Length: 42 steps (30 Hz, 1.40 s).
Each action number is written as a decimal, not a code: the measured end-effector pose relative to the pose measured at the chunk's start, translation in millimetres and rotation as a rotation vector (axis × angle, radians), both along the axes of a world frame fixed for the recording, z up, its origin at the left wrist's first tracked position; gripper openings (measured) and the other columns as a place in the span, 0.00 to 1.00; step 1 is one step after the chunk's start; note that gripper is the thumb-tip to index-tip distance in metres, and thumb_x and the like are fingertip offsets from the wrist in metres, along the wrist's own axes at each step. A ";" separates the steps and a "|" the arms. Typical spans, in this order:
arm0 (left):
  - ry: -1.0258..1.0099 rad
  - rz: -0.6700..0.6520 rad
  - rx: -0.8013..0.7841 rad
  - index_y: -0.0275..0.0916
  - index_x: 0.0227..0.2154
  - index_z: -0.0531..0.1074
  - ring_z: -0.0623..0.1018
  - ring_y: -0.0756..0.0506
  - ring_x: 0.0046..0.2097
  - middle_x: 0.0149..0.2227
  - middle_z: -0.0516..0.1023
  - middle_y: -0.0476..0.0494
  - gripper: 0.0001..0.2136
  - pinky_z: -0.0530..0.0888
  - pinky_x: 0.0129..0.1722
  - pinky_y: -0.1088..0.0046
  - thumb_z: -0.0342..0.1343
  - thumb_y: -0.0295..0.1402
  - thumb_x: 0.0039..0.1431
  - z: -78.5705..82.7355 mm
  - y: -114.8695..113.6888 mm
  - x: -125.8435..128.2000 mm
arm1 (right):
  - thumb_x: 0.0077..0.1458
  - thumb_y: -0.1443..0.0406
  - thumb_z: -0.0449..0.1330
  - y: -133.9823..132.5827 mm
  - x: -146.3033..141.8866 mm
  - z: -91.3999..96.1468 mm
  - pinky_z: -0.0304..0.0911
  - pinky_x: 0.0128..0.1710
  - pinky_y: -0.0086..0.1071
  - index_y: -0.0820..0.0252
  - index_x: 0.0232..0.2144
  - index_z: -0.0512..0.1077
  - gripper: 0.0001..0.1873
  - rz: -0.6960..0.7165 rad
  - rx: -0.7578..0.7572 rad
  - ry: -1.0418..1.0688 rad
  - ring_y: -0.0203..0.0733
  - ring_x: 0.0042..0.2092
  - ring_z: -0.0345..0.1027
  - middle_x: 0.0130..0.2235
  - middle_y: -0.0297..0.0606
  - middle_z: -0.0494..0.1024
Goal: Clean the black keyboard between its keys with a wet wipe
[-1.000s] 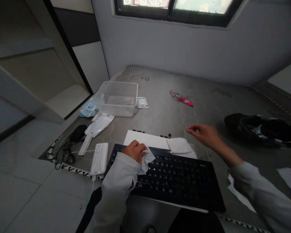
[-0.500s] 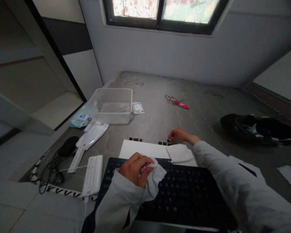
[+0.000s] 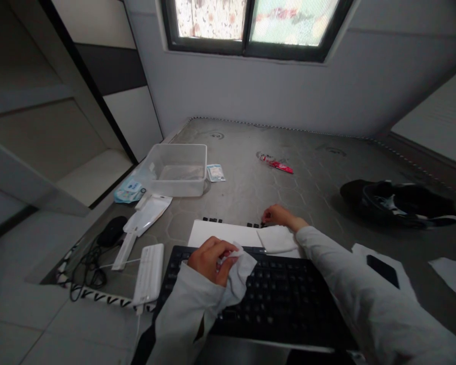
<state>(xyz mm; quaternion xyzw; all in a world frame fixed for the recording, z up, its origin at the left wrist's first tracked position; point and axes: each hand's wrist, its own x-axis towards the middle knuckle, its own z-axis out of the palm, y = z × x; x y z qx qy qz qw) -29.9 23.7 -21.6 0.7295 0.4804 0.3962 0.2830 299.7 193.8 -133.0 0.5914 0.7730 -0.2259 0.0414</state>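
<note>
The left hand gripped a crumpled white cloth over the black plastic keyboard. At the keyboard's 12 o'clock, the right hand was narrow beside small black keycaps, contents indiscernible; picking 1 up seemed the step, next needing a fine pinch.

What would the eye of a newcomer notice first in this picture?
Probably the large black keyboard nearest the person, with the left hand holding a crumpled white cloth over it. Just beyond, the right hand is beside small black pieces near the far edge of a white sheet. Farther back, a translucent plastic bin stands at the left, and a narrow red item lies below the bright window.
</note>
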 end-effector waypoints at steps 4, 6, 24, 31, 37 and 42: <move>0.018 0.007 0.039 0.39 0.33 0.80 0.75 0.52 0.29 0.30 0.75 0.47 0.05 0.70 0.23 0.83 0.59 0.26 0.55 3.9 -0.7 -2.5 | 0.57 0.63 0.61 -2.4 8.6 6.1 0.65 0.39 0.29 0.59 0.34 0.81 0.09 -0.027 0.045 -0.006 0.44 0.38 0.76 0.37 0.44 0.84; 0.024 0.008 0.055 0.39 0.33 0.80 0.75 0.51 0.29 0.30 0.75 0.47 0.05 0.70 0.23 0.82 0.59 0.26 0.55 4.5 -0.6 -3.9 | 0.58 0.63 0.60 -4.4 15.6 11.7 0.64 0.39 0.30 0.60 0.35 0.81 0.10 -0.037 0.067 -0.018 0.44 0.38 0.76 0.37 0.45 0.84; 0.009 0.016 0.025 0.42 0.33 0.80 0.75 0.52 0.29 0.30 0.75 0.48 0.06 0.70 0.23 0.82 0.59 0.28 0.54 -1.3 3.3 -13.6 | 0.52 0.66 0.63 0.6 14.0 0.2 0.61 0.36 0.28 0.57 0.32 0.80 0.06 0.036 -0.001 0.016 0.40 0.35 0.74 0.34 0.39 0.83; -0.295 0.187 -0.069 0.44 0.44 0.78 0.72 0.55 0.27 0.32 0.73 0.51 0.12 0.71 0.25 0.84 0.59 0.33 0.56 2.0 4.8 -9.9 | 0.62 0.62 0.55 -10.0 11.6 43.3 0.61 0.37 0.31 0.61 0.37 0.74 0.10 -0.106 0.189 0.064 0.42 0.36 0.71 0.38 0.44 0.81; -0.807 0.172 -0.178 0.39 0.45 0.75 0.76 0.54 0.33 0.34 0.74 0.49 0.19 0.75 0.36 0.82 0.67 0.38 0.49 4.8 6.5 -7.2 | 0.63 0.60 0.54 -65.5 -56.5 132.9 0.60 0.35 0.32 0.58 0.38 0.69 0.09 -0.081 0.484 0.395 0.39 0.33 0.68 0.35 0.38 0.77; -1.008 0.097 -0.287 0.42 0.50 0.71 0.79 0.51 0.40 0.38 0.78 0.48 0.27 0.75 0.40 0.80 0.70 0.38 0.46 0.9 5.4 -1.0 | 0.63 0.59 0.56 -155.9 -106.0 192.7 0.61 0.35 0.31 0.56 0.37 0.70 0.08 -0.102 0.453 0.618 0.39 0.34 0.68 0.34 0.34 0.76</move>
